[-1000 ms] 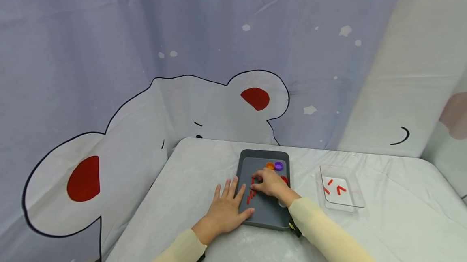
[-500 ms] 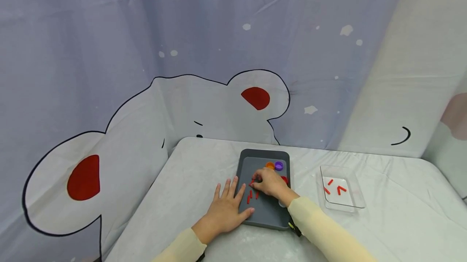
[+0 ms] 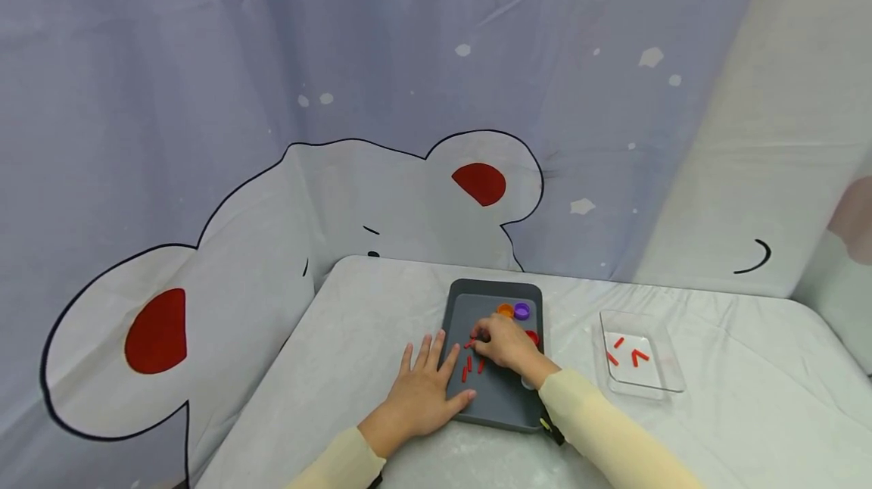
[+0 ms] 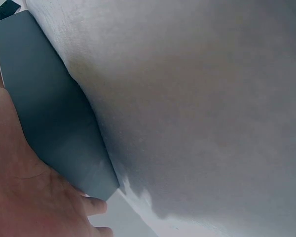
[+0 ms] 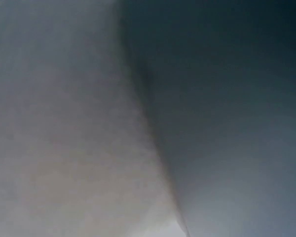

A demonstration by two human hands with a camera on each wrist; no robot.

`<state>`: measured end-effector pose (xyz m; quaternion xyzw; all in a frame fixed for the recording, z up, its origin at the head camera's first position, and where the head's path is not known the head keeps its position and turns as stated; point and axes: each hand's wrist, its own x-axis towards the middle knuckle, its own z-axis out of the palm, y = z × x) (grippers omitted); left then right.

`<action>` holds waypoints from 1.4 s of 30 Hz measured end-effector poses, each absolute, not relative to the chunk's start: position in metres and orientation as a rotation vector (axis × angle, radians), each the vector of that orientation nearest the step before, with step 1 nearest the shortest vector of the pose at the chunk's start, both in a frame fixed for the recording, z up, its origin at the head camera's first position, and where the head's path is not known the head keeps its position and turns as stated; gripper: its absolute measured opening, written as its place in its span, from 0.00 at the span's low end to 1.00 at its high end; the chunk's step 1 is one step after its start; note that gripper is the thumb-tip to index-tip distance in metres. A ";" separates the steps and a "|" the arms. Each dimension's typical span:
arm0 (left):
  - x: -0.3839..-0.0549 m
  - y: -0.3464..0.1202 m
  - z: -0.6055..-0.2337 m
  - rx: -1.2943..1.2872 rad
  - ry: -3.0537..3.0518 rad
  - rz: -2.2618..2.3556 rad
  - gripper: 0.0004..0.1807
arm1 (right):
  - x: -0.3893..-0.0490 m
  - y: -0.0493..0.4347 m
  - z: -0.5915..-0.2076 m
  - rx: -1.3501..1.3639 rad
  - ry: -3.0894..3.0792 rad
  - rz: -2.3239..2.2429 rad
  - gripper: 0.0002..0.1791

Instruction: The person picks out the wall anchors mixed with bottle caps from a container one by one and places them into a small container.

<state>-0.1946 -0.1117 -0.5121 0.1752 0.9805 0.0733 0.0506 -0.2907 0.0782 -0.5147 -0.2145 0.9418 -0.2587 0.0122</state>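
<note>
In the head view, a dark grey tray [image 3: 500, 409] lies on the white-covered table. My left hand [image 3: 417, 397] is spread with straight fingers across the tray's left edge; the left wrist view shows its palm [image 4: 29, 192] beside the tray's side wall [image 4: 54, 98]. Over the tray's middle, my right hand [image 3: 506, 341] has its thumb and index finger curled together at a small red stick [image 3: 469, 344], which they seem to pinch. Just nearer to me lie more short red sticks [image 3: 469, 363]. The right wrist view is blurred and shows no fingers.
Small orange [image 3: 505, 309], purple [image 3: 521, 311] and red [image 3: 532, 337] round cups stand along the tray's right side; a pale one is partly hidden by the right wrist. To the right, a clear plastic box [image 3: 671, 368] holds several red sticks.
A red stick near my right thumb has shifted slightly right and lies apart from the hand. The stick at my right fingertips has turned from upright to slanted. My left hand stays put.
</note>
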 end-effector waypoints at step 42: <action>-0.195 -0.113 -0.514 0.525 2.971 0.230 0.49 | -0.288 0.085 -0.511 -0.771 2.939 -0.810 0.10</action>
